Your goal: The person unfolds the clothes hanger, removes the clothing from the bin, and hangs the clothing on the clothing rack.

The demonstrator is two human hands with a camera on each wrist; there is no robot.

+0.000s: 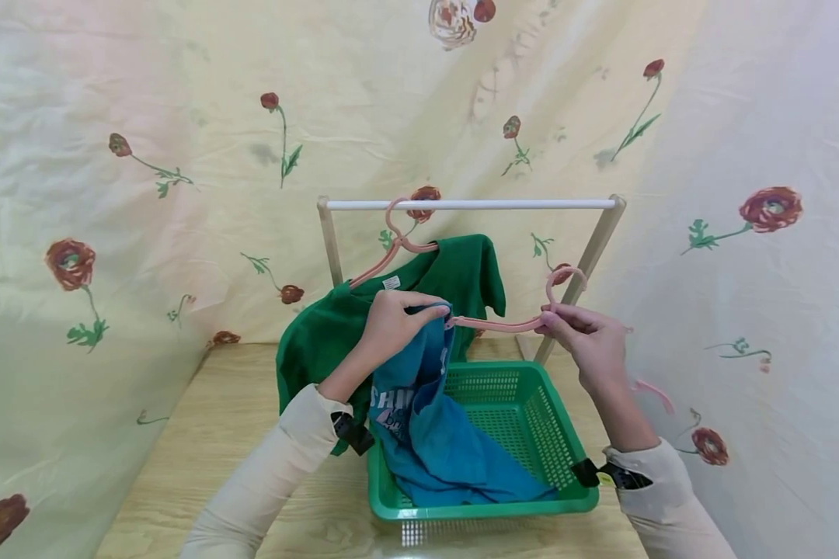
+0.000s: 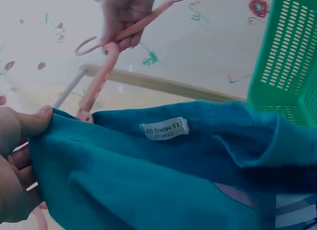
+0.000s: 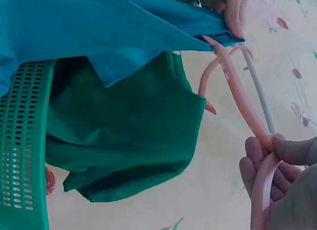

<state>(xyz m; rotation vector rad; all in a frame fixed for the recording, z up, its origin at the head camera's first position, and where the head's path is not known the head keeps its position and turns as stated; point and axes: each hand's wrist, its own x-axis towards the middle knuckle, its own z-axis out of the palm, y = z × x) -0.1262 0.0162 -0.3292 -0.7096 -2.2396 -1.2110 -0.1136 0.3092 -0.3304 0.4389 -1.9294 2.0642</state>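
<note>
My left hand (image 1: 398, 320) pinches the neckline edge of a blue T-shirt (image 1: 454, 442), which hangs down into a green basket (image 1: 555, 423). A white label (image 2: 165, 129) shows inside its collar in the left wrist view. My right hand (image 1: 590, 341) grips a pink clothes hanger (image 1: 499, 324) near the base of its hook. One end of that hanger reaches into the shirt's neck opening, beside the left fingers; its tip is partly covered by cloth. Behind the left hand, a green T-shirt (image 1: 322, 334) hangs on another pink hanger (image 1: 376, 268).
A rack with a white rail (image 1: 471, 205) and wooden legs (image 1: 592, 256) stands behind the basket, and the green shirt's hanger hooks over the rail. Underneath is a wood-grain table (image 1: 245, 404). Flower-patterned cloth (image 1: 203, 194) surrounds the back and sides.
</note>
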